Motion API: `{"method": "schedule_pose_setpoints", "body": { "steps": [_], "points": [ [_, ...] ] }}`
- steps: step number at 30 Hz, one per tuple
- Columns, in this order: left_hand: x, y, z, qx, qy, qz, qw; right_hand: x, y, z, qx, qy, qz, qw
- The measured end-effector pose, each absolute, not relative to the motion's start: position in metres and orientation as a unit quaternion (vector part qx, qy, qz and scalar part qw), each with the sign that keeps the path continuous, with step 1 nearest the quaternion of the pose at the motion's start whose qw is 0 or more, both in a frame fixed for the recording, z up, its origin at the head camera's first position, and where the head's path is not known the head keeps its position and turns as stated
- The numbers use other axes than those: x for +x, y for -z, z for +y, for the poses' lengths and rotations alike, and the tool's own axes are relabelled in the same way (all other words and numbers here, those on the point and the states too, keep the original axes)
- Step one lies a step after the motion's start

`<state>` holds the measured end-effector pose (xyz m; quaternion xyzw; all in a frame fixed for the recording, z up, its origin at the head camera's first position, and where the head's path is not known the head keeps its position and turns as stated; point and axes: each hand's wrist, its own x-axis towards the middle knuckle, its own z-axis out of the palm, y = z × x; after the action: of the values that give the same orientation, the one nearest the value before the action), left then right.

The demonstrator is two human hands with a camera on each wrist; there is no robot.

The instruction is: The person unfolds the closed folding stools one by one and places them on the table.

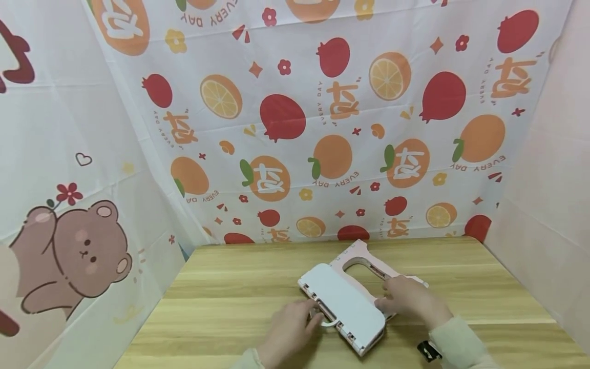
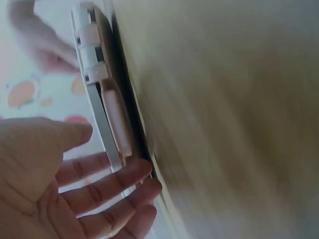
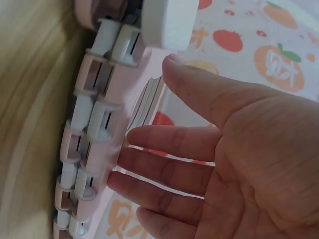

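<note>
Head view: a folding pink-and-white case [image 1: 343,300] lies aslant on the wood-grained worktop [image 1: 221,292], left hand [image 1: 290,325] and right hand [image 1: 412,300] flanking it, presumably for steadiness. Left wrist: relaxed, uncurled fingers reach its handle [image 2: 117,122] side. Right wrist: fingers extend loosely beside plastic-looking hinges [image 3: 102,124].

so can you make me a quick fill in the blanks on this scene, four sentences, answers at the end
1. Between the left hand and the right hand lies a broad flat panel coloured ____.
2. The frame with a rounded opening, beyond that panel, is pale ____.
3. A small black object shows beside the sleeve of the ____ arm.
4. The flower by the printed bear is coloured ____.

Missing words: white; pink; right; red.
</note>
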<state>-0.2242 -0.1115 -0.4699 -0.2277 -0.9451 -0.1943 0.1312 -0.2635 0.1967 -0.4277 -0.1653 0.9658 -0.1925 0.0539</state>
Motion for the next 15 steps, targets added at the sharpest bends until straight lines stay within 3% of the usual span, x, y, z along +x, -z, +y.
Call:
{"method": "schedule_pose_setpoints", "body": {
  "steps": [15],
  "points": [
    [-0.246, 0.469, -0.153, -0.183, 0.244, -0.947, 0.106, -0.227, 0.442, 0.169, -0.259, 0.097, 0.959, -0.063]
  ]
}}
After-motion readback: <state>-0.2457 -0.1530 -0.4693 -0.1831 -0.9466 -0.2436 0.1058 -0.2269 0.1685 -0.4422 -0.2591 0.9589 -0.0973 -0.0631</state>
